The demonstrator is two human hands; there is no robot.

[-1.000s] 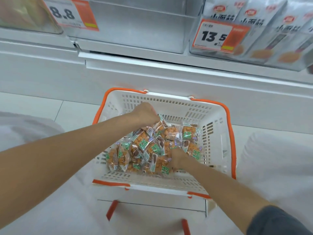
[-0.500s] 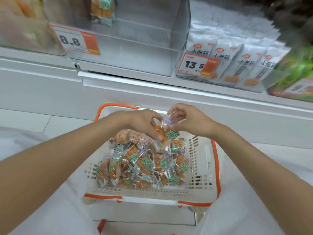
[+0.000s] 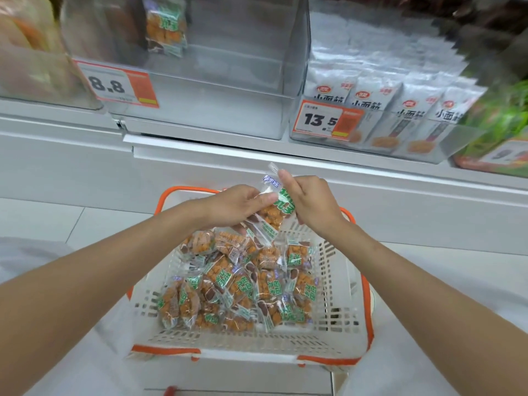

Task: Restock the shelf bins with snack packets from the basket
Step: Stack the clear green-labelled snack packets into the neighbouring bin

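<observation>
- We see two bare arms reach out over a white basket (image 3: 341, 321) with an orange rim.
- The basket sits low, in front of the shelf, and it is wide open at the top.
- A big pile of packets (image 3: 237, 284) lies inside the basket. They are clear bags with orange snacks and green labels.
- One snack packet (image 3: 271, 214) is up in the air, just above the far end of the basket and below the shelf edge.
- The left hand (image 3: 235, 207) has its fingers curled on the left side of that snack packet and holds it.
- The right hand (image 3: 313, 204) pinches the right side of the same snack packet, with one finger pointing up by its top corner.
- Both hands are close together, with the snack packet between them.
- Up on the shelf we see a clear bin (image 3: 217, 107) with a price tag (image 3: 114, 84) that says 8.8.
- One packet of the same kind (image 3: 165, 27) stands at the back left of that bin.
- To the right is another bin full of white packs (image 3: 377, 101), with a tag (image 3: 325, 120) that says 13.5.
- At the far right we see some green bags (image 3: 503, 118), but they are too blurry to tell more.
</observation>
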